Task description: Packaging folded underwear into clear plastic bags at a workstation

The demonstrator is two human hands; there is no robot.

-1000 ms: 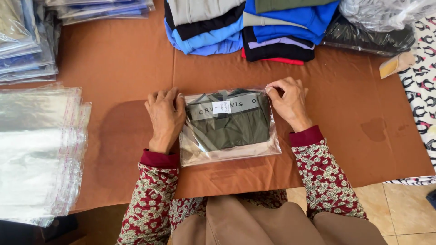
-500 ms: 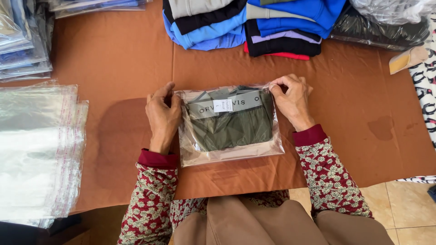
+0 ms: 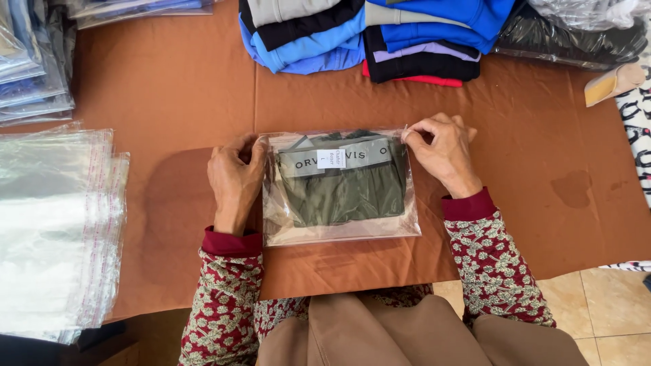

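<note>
A dark green garment (image 3: 346, 196) already lies folded flat inside a clear bag (image 3: 339, 186), waistband toward the far edge, so the filling looks done. What seems left is the closing: the bag's far edge, between the two sets of fingertips, is where both hands are busy, and whether the flap is stuck down yet cannot be told from here.

The bag lies on the brown cloth (image 3: 169, 108), directly between the hands, its near edge toward the person's lap.

The left hand (image 3: 234, 179) rests palm down along the bag's left side, wrist toward the body, fingers curled together and pressed onto the far left corner; the thumb lies against the plastic edge. The right hand (image 3: 441, 149) sits at the far right corner, knuckles raised, thumb and forefinger pinched together on the corner or its strip, the other fingers tucked under. Both forearms, in red patterned sleeves, angle inward from the table's near edge.

Beyond the fingertips lie stacks of folded clothes (image 3: 366, 34). Well to the left of the left hand lies a pile of empty bags (image 3: 54, 224), and filled bags (image 3: 30, 61) sit farther off at the left corner.
</note>
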